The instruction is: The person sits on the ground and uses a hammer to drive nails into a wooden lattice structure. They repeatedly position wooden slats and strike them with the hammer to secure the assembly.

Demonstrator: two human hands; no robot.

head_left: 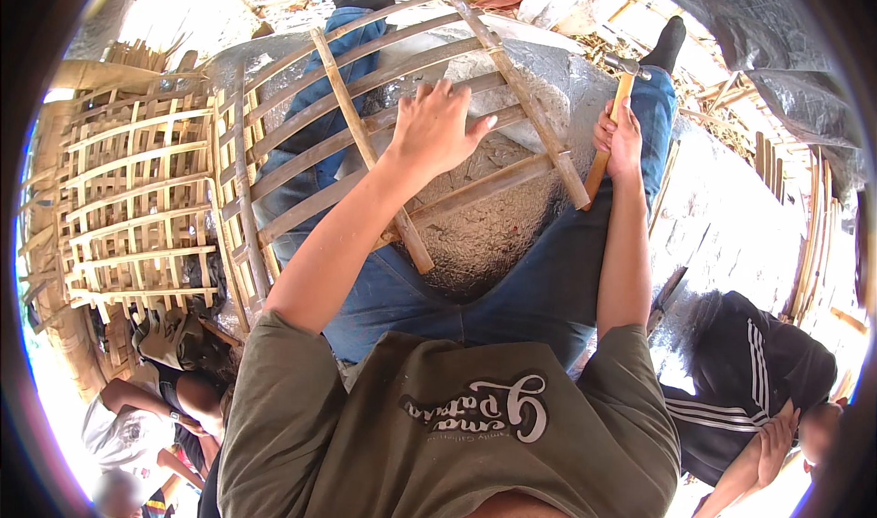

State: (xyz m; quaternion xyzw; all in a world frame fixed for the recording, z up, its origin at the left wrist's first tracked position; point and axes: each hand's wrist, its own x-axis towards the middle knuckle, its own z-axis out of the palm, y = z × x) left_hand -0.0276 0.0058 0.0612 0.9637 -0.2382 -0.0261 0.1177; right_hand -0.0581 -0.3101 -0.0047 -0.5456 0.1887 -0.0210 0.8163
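Observation:
A bamboo lattice frame, made of long slats nailed across several rails, lies over my legs. My left hand is over its middle slats, between the centre rail and the right rail. Its fingers bend downward and the thumb stands apart; the fingertips' contact with the slats is hard to make out. In my right hand is a hammer, gripped by its wooden handle. The hammer's metal head points away from me, above my right shin and to the right of the frame.
To the left stands a woven bamboo lattice. Beneath the frame is a silvery, crinkled surface. A dark-bladed tool lies by my right thigh. People sit close at lower left and lower right. Bamboo scraps litter the far side.

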